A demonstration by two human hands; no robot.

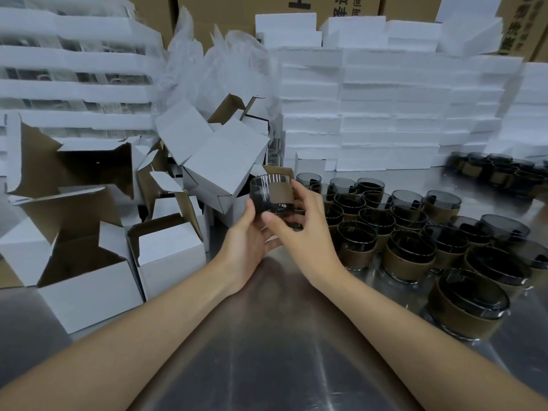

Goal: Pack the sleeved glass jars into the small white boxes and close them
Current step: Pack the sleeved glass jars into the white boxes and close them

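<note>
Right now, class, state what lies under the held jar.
The left hand cups beneath the held jar; the right hand grips its side. Its base is hidden by fingers.

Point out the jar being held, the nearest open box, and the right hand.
held jar [280,194]: head view, on its brown sleeve.
nearest open box [92,296]: head view, on its white front wall.
right hand [302,232]: head view, on the back of the hand.

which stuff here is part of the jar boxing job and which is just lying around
Job: held jar, gripped by left hand and right hand; sleeved jars on the table; open white boxes.
Lying about: foam slab stacks; crumpled clear wrap; brown cartons behind.
</note>
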